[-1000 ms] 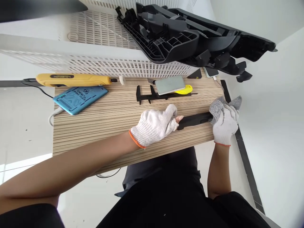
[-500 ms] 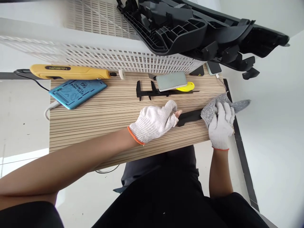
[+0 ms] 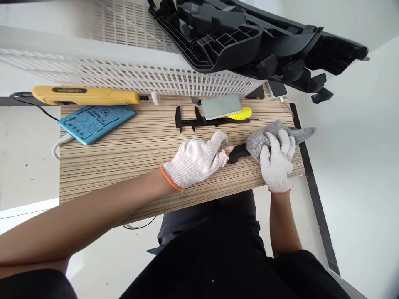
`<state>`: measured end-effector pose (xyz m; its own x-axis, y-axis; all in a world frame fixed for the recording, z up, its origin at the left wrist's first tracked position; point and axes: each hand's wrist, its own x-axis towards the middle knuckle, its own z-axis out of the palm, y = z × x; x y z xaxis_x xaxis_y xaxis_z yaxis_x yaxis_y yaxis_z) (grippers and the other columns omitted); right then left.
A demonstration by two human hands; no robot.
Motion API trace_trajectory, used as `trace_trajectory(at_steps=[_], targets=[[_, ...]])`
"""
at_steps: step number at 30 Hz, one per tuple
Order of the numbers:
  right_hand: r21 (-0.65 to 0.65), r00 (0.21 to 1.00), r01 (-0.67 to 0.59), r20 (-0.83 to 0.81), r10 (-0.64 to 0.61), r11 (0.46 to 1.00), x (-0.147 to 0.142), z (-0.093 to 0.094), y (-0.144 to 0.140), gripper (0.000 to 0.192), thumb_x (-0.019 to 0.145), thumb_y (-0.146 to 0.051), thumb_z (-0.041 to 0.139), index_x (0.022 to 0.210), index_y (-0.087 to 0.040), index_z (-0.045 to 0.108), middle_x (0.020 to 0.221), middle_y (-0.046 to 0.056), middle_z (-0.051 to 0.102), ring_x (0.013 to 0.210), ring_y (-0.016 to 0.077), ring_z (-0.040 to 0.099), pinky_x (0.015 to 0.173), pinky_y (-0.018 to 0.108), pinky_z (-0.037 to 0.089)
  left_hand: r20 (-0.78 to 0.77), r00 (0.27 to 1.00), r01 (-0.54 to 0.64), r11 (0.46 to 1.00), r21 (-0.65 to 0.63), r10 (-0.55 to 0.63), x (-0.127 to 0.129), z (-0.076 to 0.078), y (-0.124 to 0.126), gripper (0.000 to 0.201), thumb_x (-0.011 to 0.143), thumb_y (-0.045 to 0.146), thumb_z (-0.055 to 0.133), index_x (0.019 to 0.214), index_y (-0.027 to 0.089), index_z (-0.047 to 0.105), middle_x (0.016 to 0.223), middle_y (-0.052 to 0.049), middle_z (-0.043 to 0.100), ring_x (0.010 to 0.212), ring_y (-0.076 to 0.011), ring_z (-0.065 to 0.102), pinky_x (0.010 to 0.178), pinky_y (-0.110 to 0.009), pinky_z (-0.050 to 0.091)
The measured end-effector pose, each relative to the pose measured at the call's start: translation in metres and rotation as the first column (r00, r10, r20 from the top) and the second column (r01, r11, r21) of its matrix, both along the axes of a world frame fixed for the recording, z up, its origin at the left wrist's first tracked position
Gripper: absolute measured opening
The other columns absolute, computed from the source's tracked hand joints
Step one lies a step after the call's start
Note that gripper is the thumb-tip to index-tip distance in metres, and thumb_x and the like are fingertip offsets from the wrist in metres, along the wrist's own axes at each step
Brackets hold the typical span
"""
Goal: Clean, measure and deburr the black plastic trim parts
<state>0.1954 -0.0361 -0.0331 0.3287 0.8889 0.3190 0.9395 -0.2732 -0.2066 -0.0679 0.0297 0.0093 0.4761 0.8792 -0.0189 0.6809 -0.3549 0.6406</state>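
Note:
A flat black plastic strip (image 3: 238, 153) lies on the wood-grain table, its right part covered by a grey cloth (image 3: 258, 143). My left hand (image 3: 199, 158), in a white knitted glove with bare fingertips showing, pinches the strip's left end. My right hand (image 3: 277, 162), gloved as well, presses and grips the grey cloth over the strip; the cloth's tail sticks out to the right past the table edge. Beyond my hands lie a black caliper (image 3: 190, 122), a grey-green rectangular block (image 3: 221, 106) resting across it, and a yellow-handled cutter (image 3: 245, 113).
A white perforated basket (image 3: 131, 74) stands along the back, with large black plastic parts (image 3: 230, 45) jutting over its right side. At left, a yellow power tool (image 3: 87, 95) lies by a blue box (image 3: 98, 122). A phone with a cable (image 3: 277, 89) sits at back right.
My right hand has slid the cloth leftward along the strip, closer to my left hand. My left hand keeps its pinch. The whole view has shifted slightly.

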Motion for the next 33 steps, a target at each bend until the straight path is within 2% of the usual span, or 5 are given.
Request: trace_trajectory(at_steps=[5,10,25,30,33], targets=[[0.039,0.997,0.082,0.007,-0.082,0.996,-0.002,0.001,-0.001,0.049,0.104,-0.044,0.046,0.147,-0.029,0.063,0.166,0.011,0.043,0.156,0.0369,0.035,0.126,0.063,0.034,-0.242,0.963,0.138,0.987,0.079,-0.115,-0.002,0.003,0.002,0.064,0.105,0.056,0.021,0.124,0.018,0.068,0.064,-0.009,0.063,0.052,-0.0257,0.056,0.046,-0.033,0.029],[-0.035,1.0,-0.002,-0.008,0.002,0.999,-0.003,0.004,0.003,0.048,0.103,-0.041,0.047,0.149,-0.033,0.061,0.17,0.006,0.039,0.161,0.0363,0.028,0.126,0.061,0.037,-0.278,0.953,0.149,0.985,0.085,-0.12,-0.001,0.006,0.004,0.062,0.106,0.053,0.022,0.127,0.017,0.068,0.063,-0.009,0.062,0.053,-0.0265,0.059,0.046,-0.033,0.032],[-0.022,0.997,0.038,-0.067,-0.039,0.999,-0.005,0.004,0.009,0.049,0.101,-0.042,0.05,0.148,-0.034,0.061,0.169,0.007,0.039,0.159,0.0372,0.03,0.123,0.063,0.04,-0.18,0.979,0.111,0.992,0.055,-0.1,-0.002,0.004,0.005,0.06,0.104,0.057,0.025,0.12,0.019,0.068,0.061,-0.008,0.058,0.053,-0.0276,0.058,0.05,-0.035,0.031],[-0.014,0.989,0.126,-0.072,-0.127,0.992,0.005,0.004,0.012,0.05,0.095,-0.044,0.056,0.144,-0.035,0.063,0.166,0.008,0.04,0.154,0.0386,0.036,0.118,0.065,0.044,-0.244,0.963,0.136,0.988,0.075,-0.114,-0.002,0.006,0.005,0.061,0.105,0.056,0.023,0.124,0.019,0.067,0.064,-0.009,0.062,0.056,-0.0278,0.061,0.049,-0.034,0.027],[-0.049,0.998,0.053,-0.015,-0.054,0.997,0.008,0.002,0.013,0.051,0.095,-0.043,0.057,0.145,-0.036,0.062,0.168,0.006,0.039,0.155,0.0387,0.032,0.118,0.063,0.045,-0.309,0.943,0.152,0.986,0.07,-0.123,-0.002,0.008,0.006,0.058,0.106,0.055,0.025,0.128,0.019,0.066,0.067,-0.009,0.067,0.058,-0.0264,0.064,0.05,-0.033,0.024]])
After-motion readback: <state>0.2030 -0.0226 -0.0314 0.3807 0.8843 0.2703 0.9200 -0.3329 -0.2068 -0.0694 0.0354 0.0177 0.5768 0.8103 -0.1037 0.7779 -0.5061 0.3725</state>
